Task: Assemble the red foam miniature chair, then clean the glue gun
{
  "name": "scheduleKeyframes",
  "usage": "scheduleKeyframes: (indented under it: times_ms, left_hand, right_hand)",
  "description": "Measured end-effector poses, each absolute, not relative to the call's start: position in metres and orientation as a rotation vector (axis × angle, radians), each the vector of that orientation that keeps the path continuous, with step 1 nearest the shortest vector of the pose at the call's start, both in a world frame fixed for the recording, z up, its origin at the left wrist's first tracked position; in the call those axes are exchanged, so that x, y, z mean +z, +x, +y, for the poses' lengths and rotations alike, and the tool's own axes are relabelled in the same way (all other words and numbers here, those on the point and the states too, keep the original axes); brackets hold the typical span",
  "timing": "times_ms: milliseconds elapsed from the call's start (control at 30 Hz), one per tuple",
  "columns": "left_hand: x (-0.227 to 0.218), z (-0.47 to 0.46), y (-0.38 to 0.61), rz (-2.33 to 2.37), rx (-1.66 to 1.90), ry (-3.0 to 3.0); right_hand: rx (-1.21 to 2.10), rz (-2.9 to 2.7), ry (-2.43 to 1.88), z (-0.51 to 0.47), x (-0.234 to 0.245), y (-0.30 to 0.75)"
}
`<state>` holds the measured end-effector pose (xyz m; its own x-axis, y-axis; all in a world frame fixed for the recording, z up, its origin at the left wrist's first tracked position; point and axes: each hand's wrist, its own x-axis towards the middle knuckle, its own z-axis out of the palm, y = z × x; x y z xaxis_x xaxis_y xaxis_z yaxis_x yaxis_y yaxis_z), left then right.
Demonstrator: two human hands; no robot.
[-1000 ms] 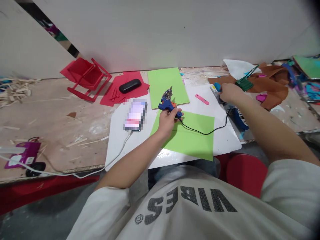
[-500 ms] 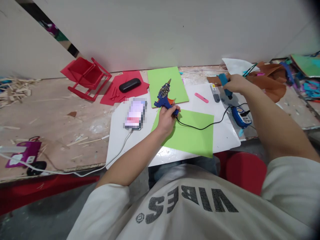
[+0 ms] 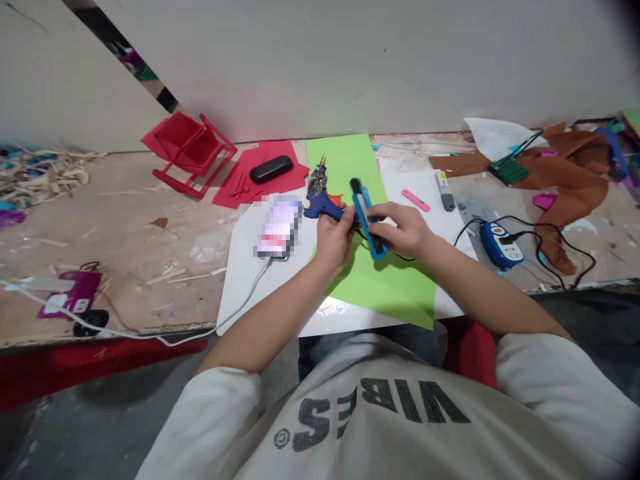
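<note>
My left hand (image 3: 334, 235) is wrapped round the handle of a blue glue gun (image 3: 320, 195), whose crusted nozzle points away from me. Its black cord trails right toward a blue power strip (image 3: 500, 245). My right hand (image 3: 406, 229) grips a light-blue utility knife (image 3: 367, 221) and holds it upright right beside the glue gun. Both hands hover over a green sheet (image 3: 390, 283) that lies on a white board (image 3: 250, 280).
A phone (image 3: 277, 228) charges on the board's left. Behind lie a second green sheet (image 3: 345, 163), red sheets with a black case (image 3: 271, 169), a red miniature chair (image 3: 190, 153), a pink strip (image 3: 416, 199), a grey marker (image 3: 444, 189) and brown scraps (image 3: 560, 160).
My right hand picked up the light-blue knife at the far right and brought it left to the glue gun. My left hand raised the gun slightly. The view shifted a little left.
</note>
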<state>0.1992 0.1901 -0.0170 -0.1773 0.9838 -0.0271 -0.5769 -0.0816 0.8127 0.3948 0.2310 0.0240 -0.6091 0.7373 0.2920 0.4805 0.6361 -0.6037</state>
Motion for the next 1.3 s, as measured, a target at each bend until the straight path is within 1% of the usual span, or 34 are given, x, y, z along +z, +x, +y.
scheduleKeyframes:
  times_ms: [100, 167, 200, 233, 300, 367, 433, 567, 800, 1067, 1300]
  left_hand:
    - [-0.018, 0.193, 0.195, 0.957, 1.664, 0.667]
    - [-0.018, 0.195, 0.193, 1.059, 1.726, 0.686]
    - [-0.018, 0.196, 0.192, 1.097, 1.758, 0.707]
    - [-0.017, 0.196, 0.191, 1.125, 1.791, 0.729]
    - [-0.014, 0.197, 0.189, 1.165, 1.846, 0.770]
    - [-0.012, 0.197, 0.188, 1.204, 1.861, 0.799]
    - [-0.010, 0.196, 0.188, 1.248, 1.845, 0.805]
    - [-0.011, 0.194, 0.188, 1.268, 1.827, 0.825]
    - [-0.018, 0.186, 0.194, 1.259, 1.803, 0.942]
    - [-0.015, 0.175, 0.202, 1.274, 1.736, 1.021]
    - [-0.013, 0.173, 0.203, 1.239, 1.626, 1.017]
  right_hand:
    - [0.757, -2.315, -0.862, 0.227, 0.008, 0.388]
    - [0.818, -2.174, -0.824, 0.227, 0.000, 0.388]
    - [0.920, -2.055, -0.836, 0.226, -0.002, 0.388]
    - [1.086, -1.921, -0.852, 0.225, -0.004, 0.388]
    - [1.541, -1.662, -0.851, 0.222, -0.005, 0.387]
    - [1.930, -1.523, -0.763, 0.218, -0.005, 0.385]
    - [2.082, -1.474, -0.672, 0.213, -0.006, 0.381]
    - [2.055, -1.425, -0.649, 0.207, -0.009, 0.374]
    - [1.983, -1.470, -0.864, 0.202, -0.006, 0.369]
    - [2.009, -1.336, -0.874, 0.196, -0.008, 0.364]
    - [1.940, -1.240, -0.874, 0.199, -0.011, 0.361]
